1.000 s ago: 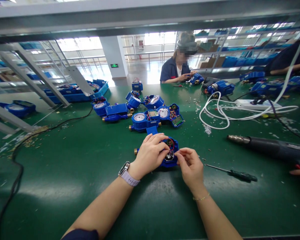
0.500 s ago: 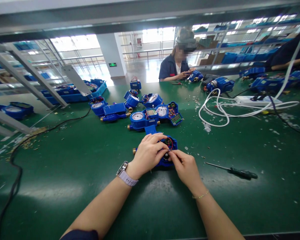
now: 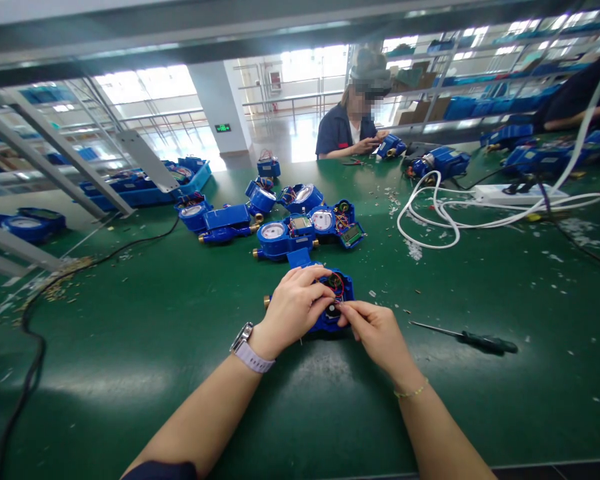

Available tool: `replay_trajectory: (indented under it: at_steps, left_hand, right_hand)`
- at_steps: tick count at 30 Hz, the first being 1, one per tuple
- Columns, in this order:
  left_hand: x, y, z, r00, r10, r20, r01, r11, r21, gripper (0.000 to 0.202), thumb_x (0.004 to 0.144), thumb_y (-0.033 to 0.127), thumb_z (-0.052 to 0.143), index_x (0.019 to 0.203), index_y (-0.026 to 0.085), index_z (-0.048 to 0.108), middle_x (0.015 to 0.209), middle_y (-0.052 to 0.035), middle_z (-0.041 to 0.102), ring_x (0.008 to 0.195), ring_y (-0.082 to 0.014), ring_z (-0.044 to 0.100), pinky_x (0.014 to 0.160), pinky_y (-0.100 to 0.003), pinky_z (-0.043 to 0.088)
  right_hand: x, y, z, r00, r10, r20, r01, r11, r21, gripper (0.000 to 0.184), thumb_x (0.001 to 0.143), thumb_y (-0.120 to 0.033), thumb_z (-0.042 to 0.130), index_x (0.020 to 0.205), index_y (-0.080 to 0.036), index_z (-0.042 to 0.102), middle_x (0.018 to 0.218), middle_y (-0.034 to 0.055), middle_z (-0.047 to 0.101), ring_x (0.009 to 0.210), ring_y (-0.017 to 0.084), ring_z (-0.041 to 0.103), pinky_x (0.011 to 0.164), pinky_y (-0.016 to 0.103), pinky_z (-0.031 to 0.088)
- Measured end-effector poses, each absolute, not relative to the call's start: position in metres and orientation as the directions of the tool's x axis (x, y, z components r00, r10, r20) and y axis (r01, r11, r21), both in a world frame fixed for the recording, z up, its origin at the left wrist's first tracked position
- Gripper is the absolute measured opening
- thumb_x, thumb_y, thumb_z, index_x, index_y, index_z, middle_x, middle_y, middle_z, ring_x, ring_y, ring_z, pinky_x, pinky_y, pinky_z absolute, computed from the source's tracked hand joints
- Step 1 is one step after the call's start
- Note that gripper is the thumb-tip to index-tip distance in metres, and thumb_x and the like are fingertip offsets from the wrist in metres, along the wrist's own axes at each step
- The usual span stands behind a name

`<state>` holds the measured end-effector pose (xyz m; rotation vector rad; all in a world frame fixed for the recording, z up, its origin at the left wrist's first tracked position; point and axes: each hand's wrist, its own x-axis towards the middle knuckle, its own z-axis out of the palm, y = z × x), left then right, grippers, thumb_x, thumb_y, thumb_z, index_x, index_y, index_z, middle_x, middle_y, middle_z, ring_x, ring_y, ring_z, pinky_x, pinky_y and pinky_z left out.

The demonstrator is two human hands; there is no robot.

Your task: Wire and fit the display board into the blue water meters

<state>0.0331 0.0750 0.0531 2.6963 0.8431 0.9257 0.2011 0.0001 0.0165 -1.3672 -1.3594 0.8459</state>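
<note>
An opened blue water meter [image 3: 347, 288] with brass pipe ends lies on the green bench in front of me. Red and dark wires and a round black part show inside its housing. My left hand [image 3: 300, 300] lies across the meter from the left, fingers curled over it, thumb and fingertips together at the wires. From the right, my right hand [image 3: 377, 330] reaches in with thumb and forefinger pinched on what looks like a thin wire. The fingertips of both hands almost meet. My left palm hides much of the meter body.
A screwdriver [image 3: 485, 341] lies right of my right hand. Several blue water meters [image 3: 280, 241] stand beyond the meter. A white cable [image 3: 430, 245] loops from a power strip [image 3: 510, 194]. A blue tray [image 3: 200, 179] sits back left; a person [image 3: 350, 133] works across the bench.
My right hand has turned slightly, its wrist shifting a little right while the fingertips stay at the wires. My left hand keeps its place on the meter. The view has shifted slightly.
</note>
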Motion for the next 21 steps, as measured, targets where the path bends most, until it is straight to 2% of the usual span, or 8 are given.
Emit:
replay_trajectory:
  at_steps: [7,15,21]
  left_hand:
    - [0.033,0.075,0.053,0.660,0.561,0.499,0.466,-0.827,0.314,0.011,0.090,0.021,0.060,0.088,0.021,0.071,0.122,-0.0068,0.065,0.117,-0.0245,0.059,0.103,-0.045,0.045]
    - [0.033,0.074,0.053,0.664,0.564,0.491,0.477,-0.825,0.303,0.012,0.091,0.020,0.059,0.089,0.020,0.070,0.123,-0.0070,0.065,0.116,-0.0242,0.060,0.104,-0.045,0.044]
    - [0.030,0.078,0.052,0.636,0.577,0.512,0.470,-0.816,0.337,0.012,0.091,0.020,0.059,0.088,0.019,0.070,0.121,-0.0080,0.066,0.112,-0.0236,0.062,0.100,-0.043,0.048]
  right_hand:
    - [0.203,0.000,0.017,0.120,0.988,0.095,0.224,0.066,-0.972,0.041,0.085,-0.051,0.057,0.073,-0.015,0.070,0.060,0.0036,0.062,0.040,0.009,0.044,0.039,0.022,0.034]
    - [0.207,0.000,0.017,0.102,0.994,0.031,0.162,0.014,-0.987,0.043,0.081,-0.050,0.061,0.097,-0.012,0.074,0.060,0.0027,0.062,0.039,0.009,0.045,0.038,0.022,0.036]
    - [0.217,-0.002,0.013,0.115,0.993,0.005,0.118,-0.008,-0.993,0.042,0.079,-0.049,0.063,0.097,-0.012,0.073,0.058,0.0020,0.060,0.038,0.009,0.045,0.038,0.021,0.035]
